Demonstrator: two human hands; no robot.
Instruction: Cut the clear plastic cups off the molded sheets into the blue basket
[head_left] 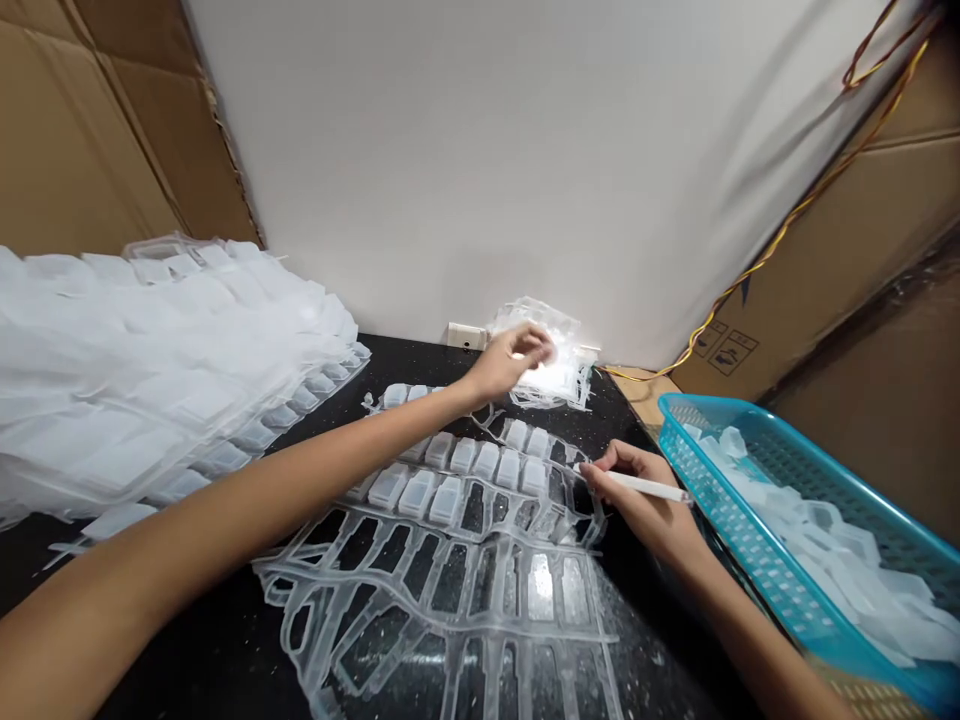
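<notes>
My right hand (pixel 637 480) is closed around a slim white pen-like tool (pixel 652 488), its tip near a sheet of translucent moulded plastic pieces (pixel 487 462) on the black tabletop. Small box-shaped pieces stand in rows on that sheet, while its right edge is bare webbing. My left hand (pixel 514 360) reaches across to a heap of clear plastic scraps (pixel 559 385) by the wall. Its fingers are curled in toward the thumb, with blurred tips; anything between them is lost in the glare. Nearer me lies a cut-out plastic frame (pixel 480 620) with open slots.
A tall stack of moulded plastic sheets (pixel 150 360) fills the left side. On the right, a blue basket (pixel 750 520) holds loose translucent pieces (pixel 832 550). Cardboard (pixel 97 120) and a white wall (pixel 480 150) enclose the back, with a yellow-red twisted wire (pixel 772 245) at right.
</notes>
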